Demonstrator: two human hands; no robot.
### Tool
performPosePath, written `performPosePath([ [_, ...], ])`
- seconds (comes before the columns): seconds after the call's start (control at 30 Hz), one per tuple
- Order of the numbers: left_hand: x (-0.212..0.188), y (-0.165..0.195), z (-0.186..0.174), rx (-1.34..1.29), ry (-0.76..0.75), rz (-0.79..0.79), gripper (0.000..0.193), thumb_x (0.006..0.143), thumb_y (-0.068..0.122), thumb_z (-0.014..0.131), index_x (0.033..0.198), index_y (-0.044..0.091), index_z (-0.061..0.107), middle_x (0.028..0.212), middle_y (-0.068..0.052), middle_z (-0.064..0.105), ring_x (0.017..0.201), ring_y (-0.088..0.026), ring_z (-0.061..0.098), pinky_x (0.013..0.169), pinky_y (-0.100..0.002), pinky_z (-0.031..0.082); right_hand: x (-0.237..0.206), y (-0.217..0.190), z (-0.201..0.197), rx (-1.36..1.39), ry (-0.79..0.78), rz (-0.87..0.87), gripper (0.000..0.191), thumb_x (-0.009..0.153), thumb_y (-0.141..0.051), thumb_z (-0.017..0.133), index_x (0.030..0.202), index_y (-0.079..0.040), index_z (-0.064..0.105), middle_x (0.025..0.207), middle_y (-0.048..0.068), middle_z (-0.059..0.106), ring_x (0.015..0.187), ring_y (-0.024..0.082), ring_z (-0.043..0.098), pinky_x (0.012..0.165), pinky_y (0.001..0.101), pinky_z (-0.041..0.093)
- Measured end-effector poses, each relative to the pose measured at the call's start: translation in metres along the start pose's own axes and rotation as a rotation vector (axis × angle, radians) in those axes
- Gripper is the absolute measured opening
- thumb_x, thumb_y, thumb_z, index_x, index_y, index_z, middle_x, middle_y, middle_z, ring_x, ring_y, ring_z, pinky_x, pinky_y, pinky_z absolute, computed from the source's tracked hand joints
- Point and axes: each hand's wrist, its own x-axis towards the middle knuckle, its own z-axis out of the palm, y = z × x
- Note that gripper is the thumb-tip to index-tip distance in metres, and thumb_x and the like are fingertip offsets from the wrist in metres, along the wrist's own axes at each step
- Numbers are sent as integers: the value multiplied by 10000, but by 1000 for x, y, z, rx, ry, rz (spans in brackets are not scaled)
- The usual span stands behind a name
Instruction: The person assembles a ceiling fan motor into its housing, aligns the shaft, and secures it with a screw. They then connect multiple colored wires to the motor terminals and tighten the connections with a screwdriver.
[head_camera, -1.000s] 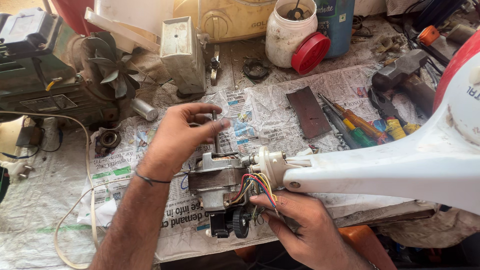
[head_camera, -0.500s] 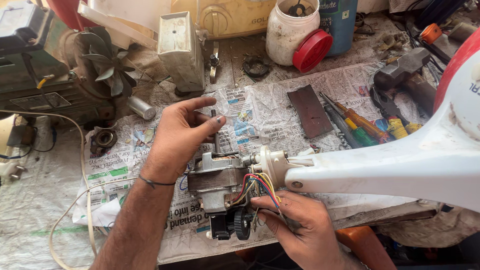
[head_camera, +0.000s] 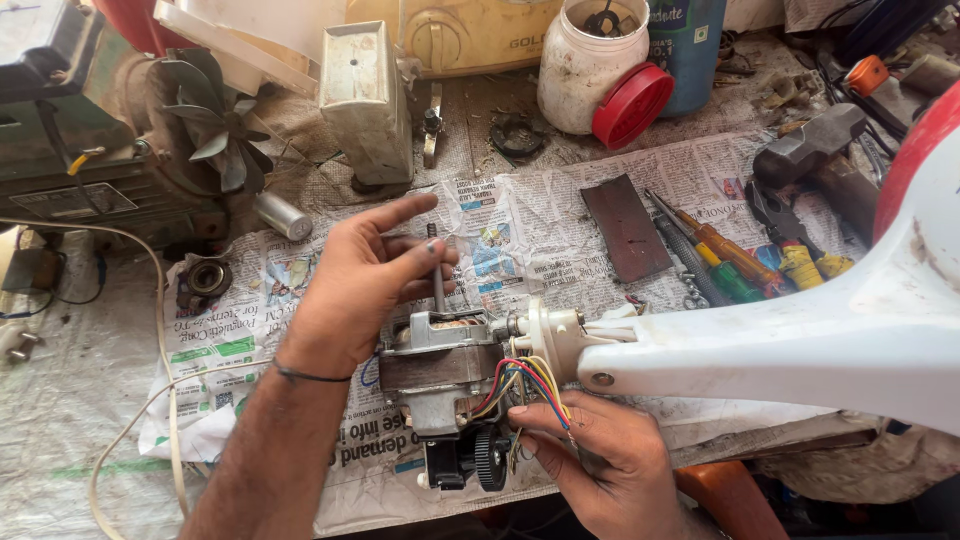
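Pinching the thin steel shaft (head_camera: 436, 268) between thumb and fingers, the left hand (head_camera: 362, 290) is clamped on it above the grey metal fan motor (head_camera: 440, 370) on the newspaper-covered desk (head_camera: 520, 230). The right hand (head_camera: 600, 455) closes round the coloured wires (head_camera: 525, 385) beside the white plastic fan stand (head_camera: 800, 350).

I see at the far edge of the bench a white plastic jar (head_camera: 580, 65) with its red lid (head_camera: 632, 106) leaning on it, a blue can (head_camera: 690, 45) with a printed label just behind, and a pale rectangular label plate (head_camera: 75, 200) on the green machine (head_camera: 60, 130) at left.
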Motion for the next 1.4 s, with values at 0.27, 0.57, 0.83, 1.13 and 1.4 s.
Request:
performPosePath([
  [0.27, -4, -2, 2, 266, 51, 82, 480, 884, 65, 802, 1343, -20, 689, 908, -145, 740, 763, -124, 661, 674, -266, 567, -2, 0, 0, 1, 5, -24, 333, 829, 53, 785, 1148, -43, 766, 1033, 123, 807, 947, 193, 816, 805, 291, 635],
  [0.57, -3, 3, -2, -200, -33, -108, 508, 864, 174, 675, 1309, -62, 611, 908, -84, 798, 792, -131, 738, 722, -255, 639, -1, 1, 1, 9, 11, -15, 333, 835, 49, 776, 1155, -39, 759, 1032, 122, 809, 942, 192, 814, 803, 293, 635],
  [0.83, -6, 2, 1, 11, 33, -24, 510, 837, 83, 753, 1325, 2, 631, 879, -128, 762, 746, -165, 724, 673, -290, 624, -21, 6, 6, 328, 69, 331, 229, 860, 16, 767, 1082, 2, 715, 1138, 189, 796, 1101, 264, 763, 960, 376, 597],
  [1.13, -7, -2, -5, 124, -9, 26, 495, 859, 105, 784, 1328, -17, 683, 909, -86, 740, 762, -102, 683, 666, -264, 585, -62, 35, -27, 861, 276, 445, 635, 909, -14, 752, 1429, -2, 388, 1394, 353, 549, 1200, 501, 691, 1008, 678, 531],
  [1.4, -6, -1, -9, -95, -71, -42, 487, 834, 92, 704, 1306, 3, 624, 930, -97, 785, 801, -131, 759, 726, -283, 655, -35, 2, -68, 736, 613, 279, 752, 890, -96, 681, 1572, -54, 366, 1501, 131, 544, 1404, 314, 510, 1144, 529, 395],
])
